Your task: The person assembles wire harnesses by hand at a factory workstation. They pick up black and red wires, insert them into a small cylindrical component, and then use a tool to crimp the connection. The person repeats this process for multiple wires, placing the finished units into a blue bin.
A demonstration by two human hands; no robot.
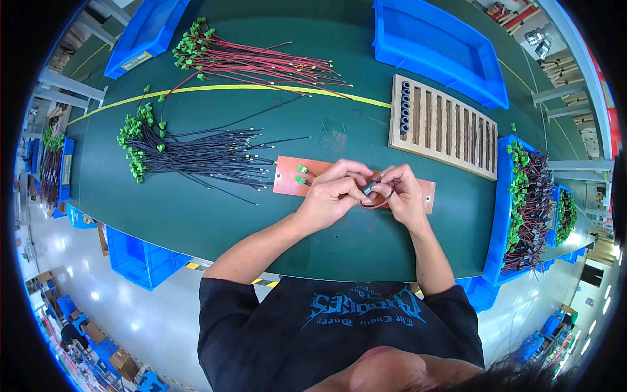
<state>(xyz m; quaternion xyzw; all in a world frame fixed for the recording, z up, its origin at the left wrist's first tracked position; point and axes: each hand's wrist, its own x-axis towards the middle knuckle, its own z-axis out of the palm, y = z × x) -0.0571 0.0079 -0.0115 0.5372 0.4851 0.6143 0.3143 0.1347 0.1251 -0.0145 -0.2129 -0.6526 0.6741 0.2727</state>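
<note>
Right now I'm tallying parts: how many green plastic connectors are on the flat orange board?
2: upper connector and lower connector, both left of the left hand, which may hide more.

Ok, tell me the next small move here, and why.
Probably draw the thin red wire loop snug with the right hand, while the left hand steadies the small dark cylinder: both hands meet at the cylinder, and the loop bows loosely below it.
</note>
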